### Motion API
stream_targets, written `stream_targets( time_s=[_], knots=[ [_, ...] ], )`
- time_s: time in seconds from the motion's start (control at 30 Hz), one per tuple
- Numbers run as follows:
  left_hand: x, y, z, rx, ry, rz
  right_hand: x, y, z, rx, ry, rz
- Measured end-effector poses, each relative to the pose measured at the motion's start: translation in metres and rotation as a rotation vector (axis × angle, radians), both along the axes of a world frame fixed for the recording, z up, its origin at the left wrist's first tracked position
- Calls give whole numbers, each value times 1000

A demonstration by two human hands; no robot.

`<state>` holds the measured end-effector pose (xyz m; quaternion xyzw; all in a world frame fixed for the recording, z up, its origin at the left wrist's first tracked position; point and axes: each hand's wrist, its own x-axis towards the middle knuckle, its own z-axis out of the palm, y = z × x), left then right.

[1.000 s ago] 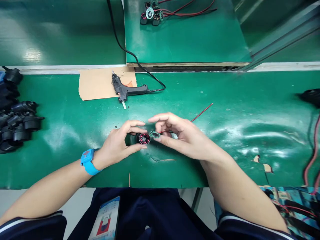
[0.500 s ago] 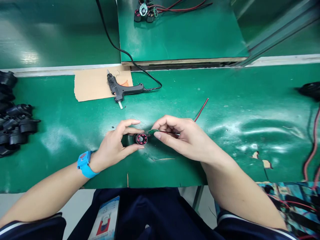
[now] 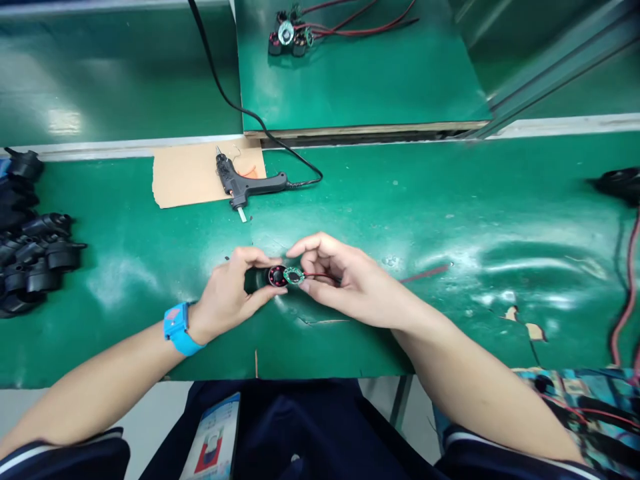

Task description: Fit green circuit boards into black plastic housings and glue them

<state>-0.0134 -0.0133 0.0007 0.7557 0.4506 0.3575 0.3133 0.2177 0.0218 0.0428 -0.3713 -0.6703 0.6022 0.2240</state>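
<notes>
My left hand [image 3: 231, 293] is closed round a small black cylindrical motor part [image 3: 273, 277] with red windings at its open end, held just above the green table. My right hand [image 3: 345, 280] pinches a small round green circuit board [image 3: 293, 275] against that open end. A thin red wire [image 3: 425, 273] trails from the board to the right across the mat. A blue band [image 3: 176, 327] sits on my left wrist.
A black glue gun [image 3: 245, 183] lies on a piece of cardboard [image 3: 187, 175], its cord running to the back. Several black housings [image 3: 35, 247] are piled at the left edge. More motor parts with red wires [image 3: 293, 35] lie on the rear platform. Cables [image 3: 625, 293] hang at right.
My right hand has brought the round board up to the motor's open end and turned its face toward me. The red wire has swung down flatter on the mat.
</notes>
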Motion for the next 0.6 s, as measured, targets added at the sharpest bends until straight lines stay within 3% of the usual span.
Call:
stream_targets(
  time_s=[0.1, 0.3, 0.6],
  knots=[
    [2, -1, -7, 71, 3, -6, -7, -2, -7, -83, 82, -29],
    [4, -2, -10, 155, 18, -49, -19, -4, -14, -111, 73, -56],
    [6, -5, -6, 125, 68, -94, -24, 0, -18, -63, 22, -59]
  ],
)
